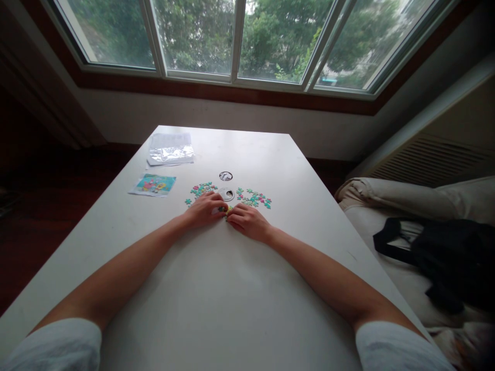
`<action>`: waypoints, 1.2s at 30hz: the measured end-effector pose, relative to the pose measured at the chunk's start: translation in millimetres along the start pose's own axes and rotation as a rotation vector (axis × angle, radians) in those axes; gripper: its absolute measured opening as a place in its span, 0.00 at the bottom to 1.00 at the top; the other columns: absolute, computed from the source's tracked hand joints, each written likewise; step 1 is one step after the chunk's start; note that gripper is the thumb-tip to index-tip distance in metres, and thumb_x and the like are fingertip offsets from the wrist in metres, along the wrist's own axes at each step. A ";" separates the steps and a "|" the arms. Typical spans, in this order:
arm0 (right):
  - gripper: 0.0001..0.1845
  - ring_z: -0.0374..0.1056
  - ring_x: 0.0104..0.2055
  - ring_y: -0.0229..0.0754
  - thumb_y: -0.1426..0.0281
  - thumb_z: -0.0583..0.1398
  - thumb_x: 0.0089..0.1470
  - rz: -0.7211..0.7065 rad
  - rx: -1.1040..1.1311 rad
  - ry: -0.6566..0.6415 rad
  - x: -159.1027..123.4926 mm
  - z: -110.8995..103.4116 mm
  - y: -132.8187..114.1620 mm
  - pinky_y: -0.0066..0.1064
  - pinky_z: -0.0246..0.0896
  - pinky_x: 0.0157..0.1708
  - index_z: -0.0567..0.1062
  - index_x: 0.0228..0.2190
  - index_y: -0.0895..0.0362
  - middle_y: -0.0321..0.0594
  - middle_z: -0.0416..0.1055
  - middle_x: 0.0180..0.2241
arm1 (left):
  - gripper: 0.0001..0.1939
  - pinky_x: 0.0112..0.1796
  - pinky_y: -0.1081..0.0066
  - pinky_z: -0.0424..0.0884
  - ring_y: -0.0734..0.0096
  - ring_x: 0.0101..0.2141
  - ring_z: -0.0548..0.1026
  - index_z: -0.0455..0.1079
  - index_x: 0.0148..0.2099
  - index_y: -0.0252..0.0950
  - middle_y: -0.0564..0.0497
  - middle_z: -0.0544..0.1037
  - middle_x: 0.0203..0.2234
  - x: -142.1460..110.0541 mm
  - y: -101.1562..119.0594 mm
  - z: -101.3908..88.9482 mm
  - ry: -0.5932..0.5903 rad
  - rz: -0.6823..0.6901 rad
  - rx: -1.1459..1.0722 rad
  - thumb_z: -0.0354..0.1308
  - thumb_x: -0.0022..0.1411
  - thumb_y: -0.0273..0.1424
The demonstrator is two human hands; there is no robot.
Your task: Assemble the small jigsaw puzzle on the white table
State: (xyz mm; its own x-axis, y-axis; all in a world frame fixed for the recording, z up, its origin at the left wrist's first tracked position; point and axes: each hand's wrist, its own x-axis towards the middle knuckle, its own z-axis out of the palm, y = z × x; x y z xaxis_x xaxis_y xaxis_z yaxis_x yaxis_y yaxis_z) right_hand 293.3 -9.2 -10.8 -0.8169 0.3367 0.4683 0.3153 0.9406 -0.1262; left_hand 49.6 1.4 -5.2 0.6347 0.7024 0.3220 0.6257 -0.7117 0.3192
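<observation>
My left hand (pixel 207 210) rests on the white table with its fingers curled and pinched at small jigsaw pieces (pixel 228 210), yellow and green. From the other side, my right hand (pixel 248 221) meets it, its fingers bent down and closed on the same little cluster. The fingers partly hide these pieces. Beyond the left hand lies a loose pile of jigsaw pieces (pixel 203 189) in teal, pink and yellow. A second scatter of jigsaw pieces (pixel 253 198) spreads beyond the right hand. Just past the fingertips is a round grommet (pixel 227 194) with a small opening.
A colourful picture sheet (pixel 157 185) lies on the left of the white table (pixel 232 288). Behind it are a clear plastic bag and papers (pixel 170 149). A round hole (pixel 226 176) is set in the tabletop. On the right, a dark bag (pixel 452 252) lies on a beige sofa (pixel 390 196).
</observation>
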 end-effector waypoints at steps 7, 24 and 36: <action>0.08 0.69 0.45 0.44 0.70 0.56 0.67 0.020 0.001 -0.019 -1.0 -0.1 0.0 0.38 0.67 0.47 0.77 0.40 0.54 0.44 0.77 0.42 | 0.10 0.53 0.60 0.65 0.61 0.45 0.71 0.79 0.48 0.44 0.48 0.78 0.42 0.0 1.4 -1.0 0.002 -0.005 -0.002 0.58 0.68 0.38; 0.10 0.69 0.52 0.45 0.69 0.56 0.66 -0.078 -0.046 -0.054 -0.9 -8.0 -3.8 0.39 0.65 0.50 0.78 0.43 0.54 0.44 0.78 0.48 | 0.11 0.52 0.60 0.65 0.61 0.45 0.72 0.78 0.48 0.44 0.48 0.78 0.43 -0.1 0.2 -1.1 0.013 0.003 -0.003 0.58 0.68 0.37; 0.09 0.71 0.53 0.46 0.68 0.58 0.65 -0.071 -0.003 -0.050 -0.9 -10.4 -4.7 0.40 0.67 0.51 0.78 0.43 0.54 0.44 0.78 0.47 | 0.11 0.53 0.59 0.65 0.60 0.46 0.72 0.78 0.49 0.44 0.48 0.78 0.43 0.0 2.0 -2.5 0.002 -0.013 -0.006 0.59 0.67 0.38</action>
State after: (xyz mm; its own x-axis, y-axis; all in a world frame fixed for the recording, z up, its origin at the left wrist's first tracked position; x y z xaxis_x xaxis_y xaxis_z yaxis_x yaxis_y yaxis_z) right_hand 297.6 -14.3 -1.6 -0.8605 0.2707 0.4316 0.2568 0.9621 -0.0915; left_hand 49.7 -0.1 -2.4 0.6259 0.7114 0.3196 0.6312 -0.7028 0.3282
